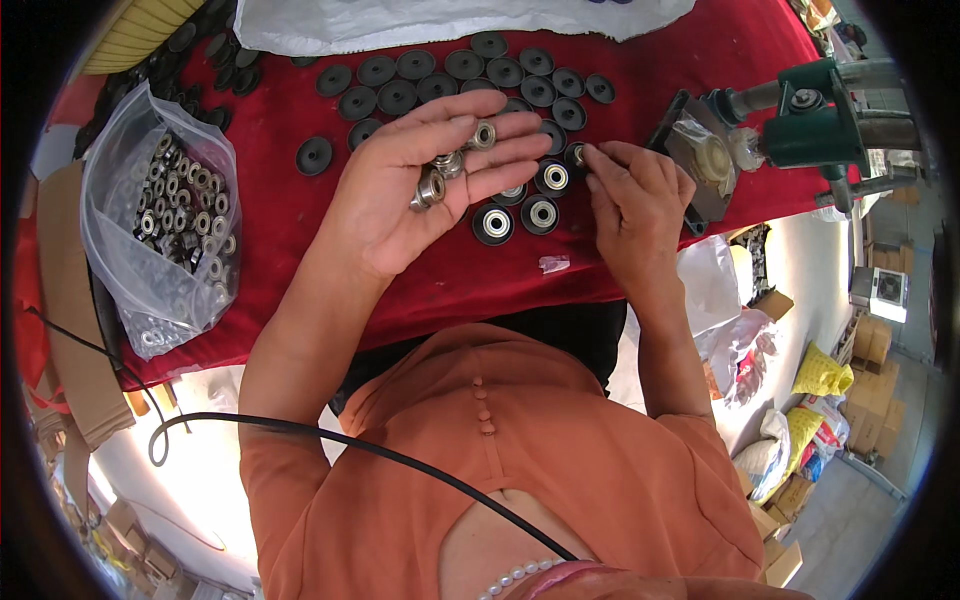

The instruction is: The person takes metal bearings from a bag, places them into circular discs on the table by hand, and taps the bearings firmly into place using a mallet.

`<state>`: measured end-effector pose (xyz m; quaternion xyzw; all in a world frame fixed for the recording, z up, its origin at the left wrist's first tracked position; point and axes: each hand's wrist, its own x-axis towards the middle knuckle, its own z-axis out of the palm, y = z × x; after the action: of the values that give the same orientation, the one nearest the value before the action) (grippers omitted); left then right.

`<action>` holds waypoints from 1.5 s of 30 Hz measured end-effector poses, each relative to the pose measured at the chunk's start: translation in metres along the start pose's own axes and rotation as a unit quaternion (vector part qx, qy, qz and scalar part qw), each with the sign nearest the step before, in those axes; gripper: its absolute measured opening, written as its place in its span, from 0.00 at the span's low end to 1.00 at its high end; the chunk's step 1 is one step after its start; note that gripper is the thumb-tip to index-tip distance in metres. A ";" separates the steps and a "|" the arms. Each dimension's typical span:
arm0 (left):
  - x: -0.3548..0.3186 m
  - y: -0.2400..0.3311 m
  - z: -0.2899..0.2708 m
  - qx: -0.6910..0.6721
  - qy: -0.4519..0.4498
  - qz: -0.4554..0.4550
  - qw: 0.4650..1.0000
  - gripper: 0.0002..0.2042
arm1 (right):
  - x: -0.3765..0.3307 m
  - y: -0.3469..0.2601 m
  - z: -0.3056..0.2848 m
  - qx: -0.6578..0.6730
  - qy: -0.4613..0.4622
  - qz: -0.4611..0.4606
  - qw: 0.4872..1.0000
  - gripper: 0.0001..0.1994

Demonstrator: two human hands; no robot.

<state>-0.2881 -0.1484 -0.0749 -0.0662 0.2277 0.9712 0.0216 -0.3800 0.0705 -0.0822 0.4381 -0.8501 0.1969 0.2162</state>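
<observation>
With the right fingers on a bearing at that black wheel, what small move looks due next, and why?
Probably press the bearing down into the black wheel with the right hand. The fingertips pinch it right at that wheel, while neighbouring wheels already hold bearings. The left hand lies palm up with spare bearings. How deep the pinched bearing sits, I cannot tell.

- Bare red cloth on the counter (pixel 280 215) lies open between the plastic bag of bearings (pixel 160 225) on my left and my left hand (pixel 420 185).
- Black discs (pixel 455 80) crowd the far side, edge to edge, blocking any flat reach there.
- The green press (pixel 825 120) walls off my right; my right hand (pixel 635 200) sits just beside its base.
- The near cloth strip holds only a small plastic scrap (pixel 553 264).
</observation>
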 end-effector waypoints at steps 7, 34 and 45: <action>0.004 -0.009 -0.017 -0.044 -0.015 -0.038 0.998 0.19 | 0.026 -0.042 0.002 0.104 0.045 -0.043 0.993 0.13; -0.004 0.009 0.002 0.023 0.057 0.029 0.998 0.19 | 0.032 -0.013 0.022 0.037 0.040 -0.046 0.997 0.09; -0.004 0.008 0.000 0.007 0.036 0.042 0.998 0.18 | 0.026 -0.015 0.013 0.023 -0.021 -0.021 0.999 0.10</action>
<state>-0.2852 -0.1553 -0.0706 -0.0912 0.2380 0.9666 -0.0268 -0.3840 0.0386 -0.0763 0.4648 -0.8402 0.2025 0.1923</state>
